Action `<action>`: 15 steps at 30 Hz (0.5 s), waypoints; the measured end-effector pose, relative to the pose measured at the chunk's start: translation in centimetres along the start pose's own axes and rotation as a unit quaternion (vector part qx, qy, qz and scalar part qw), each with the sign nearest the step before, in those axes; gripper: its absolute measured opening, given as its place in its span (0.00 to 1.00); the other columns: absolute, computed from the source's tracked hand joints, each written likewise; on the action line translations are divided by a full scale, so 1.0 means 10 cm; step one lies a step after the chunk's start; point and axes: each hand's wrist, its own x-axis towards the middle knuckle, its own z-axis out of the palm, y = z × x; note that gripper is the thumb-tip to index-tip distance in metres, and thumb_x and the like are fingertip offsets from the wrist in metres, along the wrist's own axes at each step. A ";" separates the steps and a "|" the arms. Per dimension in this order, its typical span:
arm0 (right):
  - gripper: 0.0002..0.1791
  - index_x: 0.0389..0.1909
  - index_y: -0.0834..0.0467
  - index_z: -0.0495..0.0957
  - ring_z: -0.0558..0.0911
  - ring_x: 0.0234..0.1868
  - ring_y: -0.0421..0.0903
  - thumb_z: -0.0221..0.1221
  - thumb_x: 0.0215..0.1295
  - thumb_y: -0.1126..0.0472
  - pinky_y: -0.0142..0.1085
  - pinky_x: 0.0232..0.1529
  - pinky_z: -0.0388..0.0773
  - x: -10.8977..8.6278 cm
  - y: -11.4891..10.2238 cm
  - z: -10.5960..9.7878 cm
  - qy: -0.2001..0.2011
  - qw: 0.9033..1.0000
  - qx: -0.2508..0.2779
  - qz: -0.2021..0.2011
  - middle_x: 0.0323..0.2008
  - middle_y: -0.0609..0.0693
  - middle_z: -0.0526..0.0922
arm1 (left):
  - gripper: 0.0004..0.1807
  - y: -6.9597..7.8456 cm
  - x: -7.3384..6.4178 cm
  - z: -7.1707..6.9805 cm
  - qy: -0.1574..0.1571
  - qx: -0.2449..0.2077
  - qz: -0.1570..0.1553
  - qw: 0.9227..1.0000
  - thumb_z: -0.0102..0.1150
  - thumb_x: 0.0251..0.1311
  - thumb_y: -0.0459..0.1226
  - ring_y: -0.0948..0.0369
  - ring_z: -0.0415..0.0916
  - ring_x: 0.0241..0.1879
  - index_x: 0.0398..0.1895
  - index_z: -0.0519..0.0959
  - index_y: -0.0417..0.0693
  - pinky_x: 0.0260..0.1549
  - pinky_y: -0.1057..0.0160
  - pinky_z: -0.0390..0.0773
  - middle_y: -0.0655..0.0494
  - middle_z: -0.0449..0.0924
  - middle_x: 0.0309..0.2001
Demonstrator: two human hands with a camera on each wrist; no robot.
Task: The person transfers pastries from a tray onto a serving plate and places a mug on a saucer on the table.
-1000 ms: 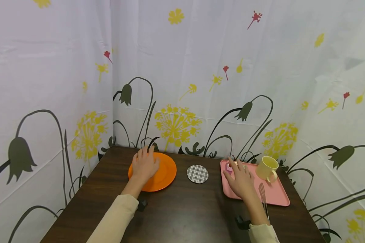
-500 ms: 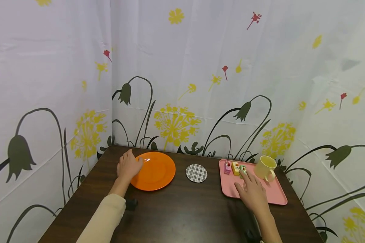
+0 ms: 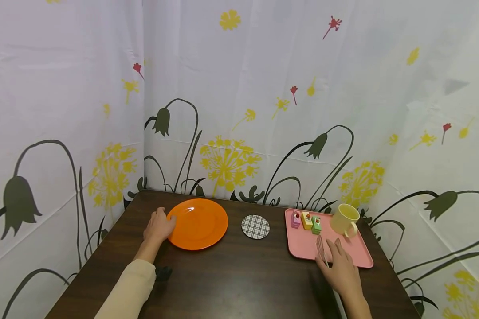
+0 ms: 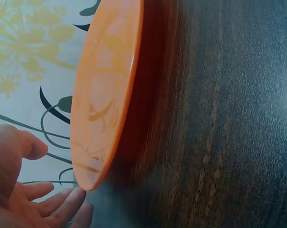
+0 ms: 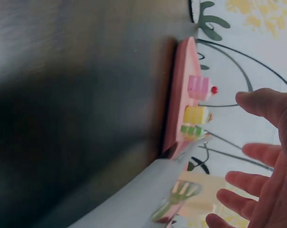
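Observation:
My left hand (image 3: 159, 227) is at the left rim of an orange plate (image 3: 199, 223), its fingers relaxed. In the left wrist view, fingertips (image 4: 77, 194) are right at the plate's lower edge, while the thumb stands apart. My right hand (image 3: 340, 268) hovers by the front edge of a pink tray (image 3: 303, 248), fingers spread. Metal tongs (image 3: 321, 251) with a slotted end lie beside its thumb, reaching over the tray. The right wrist view shows the tongs' pale arm (image 5: 134, 194) and slotted head (image 5: 184, 191) apart from the fingers.
Three small toy cakes, pink (image 3: 296, 219), yellow (image 3: 307, 220) and green (image 3: 316, 225), stand on the tray's back left. A yellow mug (image 3: 345, 219) is at its back right. A round checked coaster (image 3: 255, 227) lies between plate and tray. A flowered curtain (image 3: 223, 88) borders the dark table (image 3: 231, 283).
My left hand has moved left from over the plate to its rim. My right hand has drawn back toward me and right, uncovering the cakes. The tongs' slotted end now shows left of it.

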 end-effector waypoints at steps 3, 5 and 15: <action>0.51 0.85 0.59 0.56 0.60 0.80 0.74 0.61 0.73 0.35 0.79 0.71 0.61 -0.02 0.09 0.02 -0.007 1.000 0.004 0.017 0.85 0.69 0.53 | 0.41 -0.03 0.01 0.00 -0.010 -0.016 0.000 1.000 0.42 0.78 0.47 0.27 0.60 0.74 0.81 0.49 0.27 0.73 0.26 0.62 0.21 0.55 0.76; 0.53 0.86 0.59 0.52 0.59 0.80 0.74 0.62 0.73 0.36 0.80 0.69 0.62 -0.04 0.15 0.02 -0.013 0.999 0.008 0.029 0.84 0.69 0.55 | 0.41 -0.04 0.00 0.00 -0.019 -0.033 0.000 0.999 0.43 0.78 0.46 0.26 0.59 0.74 0.81 0.47 0.24 0.75 0.27 0.61 0.19 0.54 0.76; 0.48 0.83 0.65 0.56 0.62 0.75 0.80 0.64 0.73 0.44 0.78 0.69 0.65 -0.13 0.33 0.03 -0.016 0.997 0.064 0.045 0.77 0.76 0.62 | 0.37 -0.13 0.03 0.08 -0.001 -0.053 -0.016 0.998 0.45 0.79 0.38 0.27 0.63 0.72 0.81 0.48 0.24 0.75 0.29 0.64 0.19 0.59 0.73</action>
